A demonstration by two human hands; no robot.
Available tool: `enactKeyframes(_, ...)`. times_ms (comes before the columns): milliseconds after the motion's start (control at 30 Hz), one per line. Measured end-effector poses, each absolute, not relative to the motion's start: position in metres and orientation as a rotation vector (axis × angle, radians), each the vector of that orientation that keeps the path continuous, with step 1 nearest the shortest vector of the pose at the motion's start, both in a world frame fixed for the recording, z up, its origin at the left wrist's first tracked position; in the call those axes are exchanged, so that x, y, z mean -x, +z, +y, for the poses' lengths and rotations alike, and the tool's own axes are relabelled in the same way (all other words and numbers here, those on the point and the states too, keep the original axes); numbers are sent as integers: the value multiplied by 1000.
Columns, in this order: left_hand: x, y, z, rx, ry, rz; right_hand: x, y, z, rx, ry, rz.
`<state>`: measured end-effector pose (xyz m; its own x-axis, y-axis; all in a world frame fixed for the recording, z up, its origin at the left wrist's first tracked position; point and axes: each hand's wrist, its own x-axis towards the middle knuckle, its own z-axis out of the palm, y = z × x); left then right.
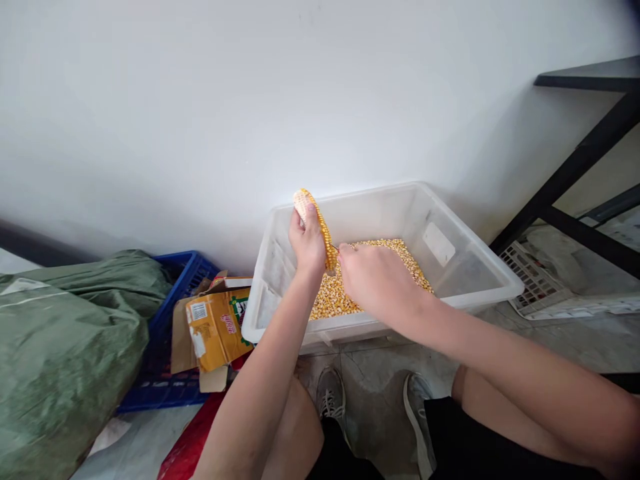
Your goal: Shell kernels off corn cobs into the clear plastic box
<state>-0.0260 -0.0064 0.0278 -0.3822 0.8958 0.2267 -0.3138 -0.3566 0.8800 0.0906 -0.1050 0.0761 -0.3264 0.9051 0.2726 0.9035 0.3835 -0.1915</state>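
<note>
My left hand (307, 240) is wrapped round a corn cob (326, 230) held upright, its top leaning a little left. Yellow kernels cover the cob's right side, while a pale stripped patch shows near the top left. Closed in a fist, my right hand (375, 277) is at the cob's lower right side. A short, thin, dark tip sticks out of it against the kernels; the rest of that tool is hidden in the fingers. Below both hands, loose corn kernels (333, 300) lie in a translucent plastic bin (465, 257).
A white wall (250, 100) rises behind the bin. To the left are an orange cardboard box (220, 330), a blue crate (183, 267) and a green sack (65, 360). A black metal frame (565, 160) and a white basket (535, 280) stand right. My shoes (331, 393) are below.
</note>
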Motion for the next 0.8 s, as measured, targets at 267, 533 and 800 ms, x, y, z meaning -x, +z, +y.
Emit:
enactKeyframes(267,33,30,-4,-742,1780,982,-133,96,-82,1381,549,-2154)
enactKeyframes(533,28,35,-10,-757,1759,960,-135,91,-84,1365,705,-2170)
enactKeyframes(800,24,39,-14,-710,1769,963,-122,97,-99,1490,445,-2294)
